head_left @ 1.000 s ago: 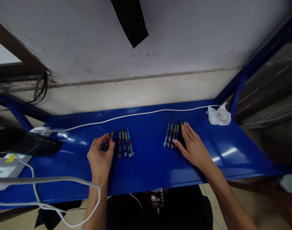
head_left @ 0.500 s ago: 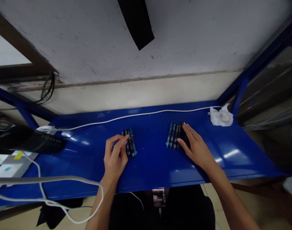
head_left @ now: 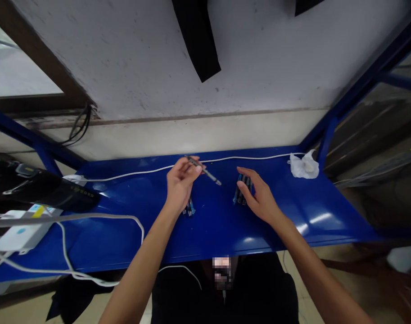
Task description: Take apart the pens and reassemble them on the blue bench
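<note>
A dark pen (head_left: 208, 174) with a clear tip is pinched between the thumb and fingers of my left hand (head_left: 182, 180), slanting down to the right above the table. Below that hand, partly hidden by it, lies a small group of pens (head_left: 189, 208) with a blue one at its right side. To the right, a second row of dark pens (head_left: 245, 189) lies side by side, a blue one at its left edge. My right hand (head_left: 261, 195) curves around the right side of this row, thumb and fingers apart. Whether it touches the pens is hard to tell.
The blue table (head_left: 212, 234) stands against the wall. A white cable (head_left: 144, 172) runs along its back to a crumpled tissue (head_left: 304, 165). At left are a black bottle-like object (head_left: 66, 191), a white power strip (head_left: 21, 234) and looping cables.
My left hand has lifted a pen from the left group and moved up and to the right with it. My right hand stays by the right row, its fingers more curved.
</note>
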`<state>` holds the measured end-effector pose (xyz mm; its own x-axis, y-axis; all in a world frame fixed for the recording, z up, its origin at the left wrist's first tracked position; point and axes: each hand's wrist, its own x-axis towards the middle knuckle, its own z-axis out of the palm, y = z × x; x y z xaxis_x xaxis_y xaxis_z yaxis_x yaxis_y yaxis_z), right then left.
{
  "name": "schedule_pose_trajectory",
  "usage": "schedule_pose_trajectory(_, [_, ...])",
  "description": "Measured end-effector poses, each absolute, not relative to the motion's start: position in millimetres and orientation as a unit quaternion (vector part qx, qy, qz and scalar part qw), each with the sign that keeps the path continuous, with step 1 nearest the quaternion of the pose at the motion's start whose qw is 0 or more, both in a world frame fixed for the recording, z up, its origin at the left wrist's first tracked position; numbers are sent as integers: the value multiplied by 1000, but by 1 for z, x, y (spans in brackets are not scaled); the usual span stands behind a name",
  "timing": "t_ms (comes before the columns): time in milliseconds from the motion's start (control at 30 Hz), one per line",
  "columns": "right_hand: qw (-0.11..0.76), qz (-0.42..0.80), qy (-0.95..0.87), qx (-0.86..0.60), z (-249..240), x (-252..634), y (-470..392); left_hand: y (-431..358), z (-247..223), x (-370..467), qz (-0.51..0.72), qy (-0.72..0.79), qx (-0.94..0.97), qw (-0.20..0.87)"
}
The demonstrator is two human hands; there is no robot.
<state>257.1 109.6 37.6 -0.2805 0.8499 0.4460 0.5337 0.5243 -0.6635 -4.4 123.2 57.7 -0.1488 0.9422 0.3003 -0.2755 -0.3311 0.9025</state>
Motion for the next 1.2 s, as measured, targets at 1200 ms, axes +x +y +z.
schedule_pose_trajectory(1200, [183, 138, -834, -502, 21, 123, 173, 170, 25, -10, 704, 357, 345, 508])
